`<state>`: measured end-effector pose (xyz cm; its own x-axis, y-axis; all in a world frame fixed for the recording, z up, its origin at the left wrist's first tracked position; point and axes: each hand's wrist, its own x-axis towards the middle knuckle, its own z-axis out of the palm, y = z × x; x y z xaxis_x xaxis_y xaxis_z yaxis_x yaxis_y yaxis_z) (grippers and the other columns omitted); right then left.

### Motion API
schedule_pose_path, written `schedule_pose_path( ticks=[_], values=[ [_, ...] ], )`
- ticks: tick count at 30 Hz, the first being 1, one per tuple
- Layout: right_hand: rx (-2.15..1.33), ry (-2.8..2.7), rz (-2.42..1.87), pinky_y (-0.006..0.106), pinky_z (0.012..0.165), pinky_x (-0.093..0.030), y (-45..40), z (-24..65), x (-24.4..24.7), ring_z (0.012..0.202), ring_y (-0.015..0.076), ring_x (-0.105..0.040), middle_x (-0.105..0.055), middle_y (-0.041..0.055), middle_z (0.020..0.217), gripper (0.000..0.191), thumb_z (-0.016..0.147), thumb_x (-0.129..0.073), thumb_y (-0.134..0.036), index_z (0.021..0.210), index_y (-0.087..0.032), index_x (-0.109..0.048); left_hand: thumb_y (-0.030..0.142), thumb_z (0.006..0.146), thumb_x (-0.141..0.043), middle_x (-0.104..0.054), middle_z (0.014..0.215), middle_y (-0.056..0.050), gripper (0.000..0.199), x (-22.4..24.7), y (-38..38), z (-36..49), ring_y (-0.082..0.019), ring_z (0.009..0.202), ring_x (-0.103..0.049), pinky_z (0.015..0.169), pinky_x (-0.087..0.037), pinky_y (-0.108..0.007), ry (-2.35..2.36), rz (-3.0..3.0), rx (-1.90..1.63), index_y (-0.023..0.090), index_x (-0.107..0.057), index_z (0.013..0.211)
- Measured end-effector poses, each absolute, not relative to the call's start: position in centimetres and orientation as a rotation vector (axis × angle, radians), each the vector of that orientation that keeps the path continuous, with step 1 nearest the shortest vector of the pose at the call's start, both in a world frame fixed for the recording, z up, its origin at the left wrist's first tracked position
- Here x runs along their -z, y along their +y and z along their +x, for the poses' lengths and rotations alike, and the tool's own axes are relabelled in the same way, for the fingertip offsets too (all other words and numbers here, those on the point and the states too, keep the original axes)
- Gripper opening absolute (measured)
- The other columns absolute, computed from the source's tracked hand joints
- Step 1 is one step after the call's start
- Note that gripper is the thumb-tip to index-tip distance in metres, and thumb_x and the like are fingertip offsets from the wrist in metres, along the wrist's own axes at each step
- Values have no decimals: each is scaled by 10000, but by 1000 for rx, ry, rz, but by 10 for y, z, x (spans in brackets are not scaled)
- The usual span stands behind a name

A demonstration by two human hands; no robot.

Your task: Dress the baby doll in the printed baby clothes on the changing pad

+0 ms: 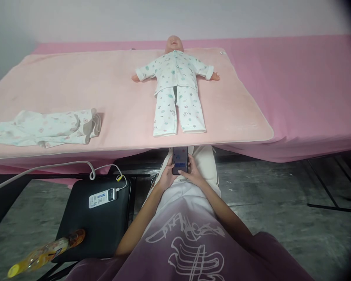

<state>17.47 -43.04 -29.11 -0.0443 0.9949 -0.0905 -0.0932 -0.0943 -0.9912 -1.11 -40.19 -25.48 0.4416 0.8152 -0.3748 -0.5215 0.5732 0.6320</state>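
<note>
Both hands grip the phone (180,156) low over the lap: left hand (166,177) on its left side, right hand (194,173) on its right, thumb over the lower screen. Probably held so for reading and tapping.

Largest first: smooth pink cloth (295,86) covers the table, near edge hanging. Soft-looking peach mat (105,82), rounded corners, likely padding. Black padded seat (105,230), near left, serves as a side shelf. Doll (174,43) lies face up mid-mat, head far, arms spread, probably keeping the printed top (185,70) flat; matching trousers (165,113) straight, feet not visible. Printed garment (46,125), thin cloth with grey-brown ends, folded at the mat's left. Clear bottle (46,255), yellow liquid and cap, at the seat's near-left corner; upright or tilted, can't tell. White slab-shaped device (98,198) on the seat, cable (70,163) plugged in.
</note>
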Motion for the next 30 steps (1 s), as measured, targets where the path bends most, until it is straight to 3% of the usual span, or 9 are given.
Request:
schedule_pose_path(
  ticks=[13,25,30],
  values=[
    [-1387,-1037,-1146,536,1388,-461,-430,176,283,1607,346,-555,-590,108,1722,965,1012,-767,-733,1820,-357,-397,395,966,-814,-628,1762,-71,968,257,-402,-9,-389,1668,-555,1385,-461,-603,680,457,-868,390,-433,1857],
    [-1385,-1075,-1109,540,1385,-465,-431,176,288,1533,329,-606,-568,128,1714,1123,909,-917,-732,1812,-349,-370,399,991,-793,-624,1764,-74,905,246,-403,-9,-383,1656,-571,1381,-471,-595,684,485,-863,385,-468,1835],
    [-1384,-1065,-1169,547,1314,-546,-430,174,290,1486,347,-618,-597,144,1647,1236,833,-985,-727,1830,-344,-363,419,976,-829,-619,1767,-98,958,252,-402,-10,-397,1679,-544,1385,-464,-602,705,457,-869,365,-440,1850]
  ],
)
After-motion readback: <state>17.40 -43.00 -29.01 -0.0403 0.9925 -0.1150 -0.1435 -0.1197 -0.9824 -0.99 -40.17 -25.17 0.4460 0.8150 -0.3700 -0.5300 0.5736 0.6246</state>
